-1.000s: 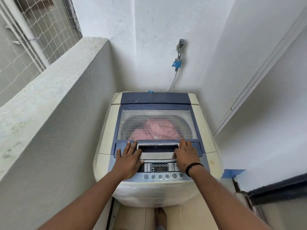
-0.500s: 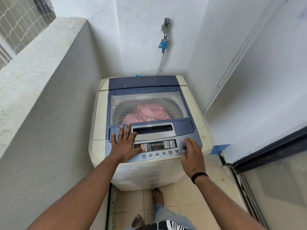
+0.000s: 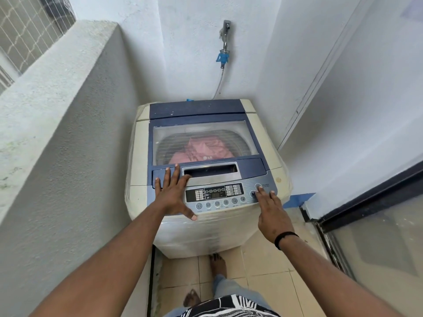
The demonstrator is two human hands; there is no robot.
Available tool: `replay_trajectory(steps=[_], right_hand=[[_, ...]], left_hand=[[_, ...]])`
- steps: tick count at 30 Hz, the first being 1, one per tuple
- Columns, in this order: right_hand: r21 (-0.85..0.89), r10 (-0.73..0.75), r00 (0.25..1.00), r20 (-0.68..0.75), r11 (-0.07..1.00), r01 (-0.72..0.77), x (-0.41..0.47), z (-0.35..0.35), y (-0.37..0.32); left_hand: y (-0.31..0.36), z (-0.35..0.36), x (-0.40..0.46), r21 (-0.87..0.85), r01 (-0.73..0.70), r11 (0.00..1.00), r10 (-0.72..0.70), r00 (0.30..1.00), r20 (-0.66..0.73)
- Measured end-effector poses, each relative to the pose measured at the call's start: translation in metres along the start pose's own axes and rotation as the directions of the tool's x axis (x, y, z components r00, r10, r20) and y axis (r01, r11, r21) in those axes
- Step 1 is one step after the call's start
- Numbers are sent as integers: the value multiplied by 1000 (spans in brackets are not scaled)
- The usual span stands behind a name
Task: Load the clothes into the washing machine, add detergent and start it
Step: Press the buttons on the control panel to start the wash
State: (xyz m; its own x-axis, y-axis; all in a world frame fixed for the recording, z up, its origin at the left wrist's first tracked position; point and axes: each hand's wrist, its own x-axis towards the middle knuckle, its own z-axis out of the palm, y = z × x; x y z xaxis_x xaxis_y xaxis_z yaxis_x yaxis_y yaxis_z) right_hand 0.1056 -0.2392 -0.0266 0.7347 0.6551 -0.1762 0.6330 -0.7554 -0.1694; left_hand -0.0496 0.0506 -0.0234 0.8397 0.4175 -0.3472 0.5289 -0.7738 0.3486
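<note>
A cream and blue top-load washing machine (image 3: 270, 156) stands in a narrow corner with its clear lid shut. Pink clothes (image 3: 201, 149) show through the lid inside the drum. My left hand (image 3: 174, 193) lies flat with fingers spread on the lid's front edge, left of the control panel (image 3: 215, 195). My right hand (image 3: 272, 211) reaches to the panel's right end, straight fingertips touching the round buttons (image 3: 257, 187) there. No detergent container is in view.
A low concrete wall (image 3: 57, 110) runs close along the left. A tap with a blue fitting (image 3: 223, 57) and hose hangs on the back wall. A dark-framed glass door (image 3: 377, 236) is at right. My bare feet stand on beige tiles (image 3: 263, 271).
My right hand left the lid handle and moved right to the buttons at the panel's right end. My left hand stayed on the lid. The camera pulled back and tilted down.
</note>
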Motion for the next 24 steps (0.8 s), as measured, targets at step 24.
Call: replay_trajectory(steps=[24], right_hand=[[-90, 51, 998, 44, 995, -47, 8, -37, -20]], left_hand=[[-2, -3, -5, 50, -7, 999, 5, 999, 45]])
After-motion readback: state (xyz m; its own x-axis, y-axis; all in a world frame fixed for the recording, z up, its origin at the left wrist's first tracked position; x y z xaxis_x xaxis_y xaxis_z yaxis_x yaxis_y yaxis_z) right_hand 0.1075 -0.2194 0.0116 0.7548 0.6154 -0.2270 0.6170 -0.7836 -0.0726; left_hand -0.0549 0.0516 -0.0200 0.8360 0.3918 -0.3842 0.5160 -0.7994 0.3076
